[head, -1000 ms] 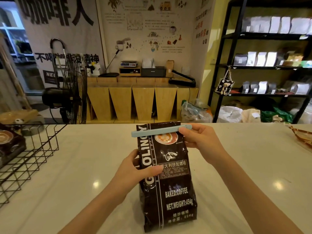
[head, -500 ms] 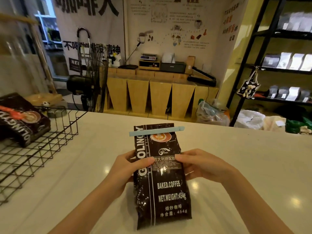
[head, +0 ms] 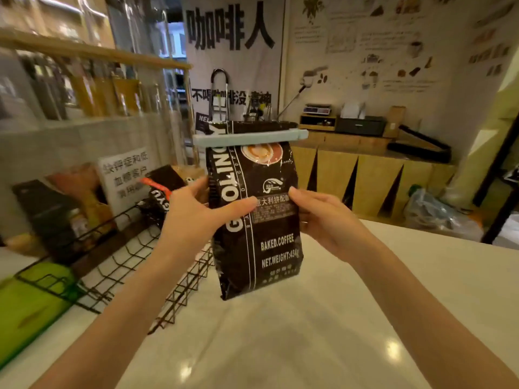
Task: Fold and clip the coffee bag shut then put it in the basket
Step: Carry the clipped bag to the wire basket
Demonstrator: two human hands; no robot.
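Note:
A black coffee bag [head: 269, 248] hangs upright in the air above the white counter, just right of the basket. A pale blue clip [head: 250, 138] runs across its folded top. My left hand [head: 193, 217] grips the bag's left edge with the thumb on the front. My right hand [head: 323, 217] holds the right edge at the same height. The black wire basket [head: 126, 265] sits on the counter to the left, partly behind my left forearm. Another black coffee bag [head: 163, 189] with an orange clip lies in it at the far end.
The white counter [head: 337, 318] stretches to the right and front. A green object [head: 31, 301] lies at the near left, partly under the basket. A white sign [head: 126, 175] and packets stand behind the basket. A wooden sideboard [head: 365, 167] is across the room.
Both hands have lifted the clipped bag off the counter and carried it left toward the basket. The view has swung left, bringing the basket closer.

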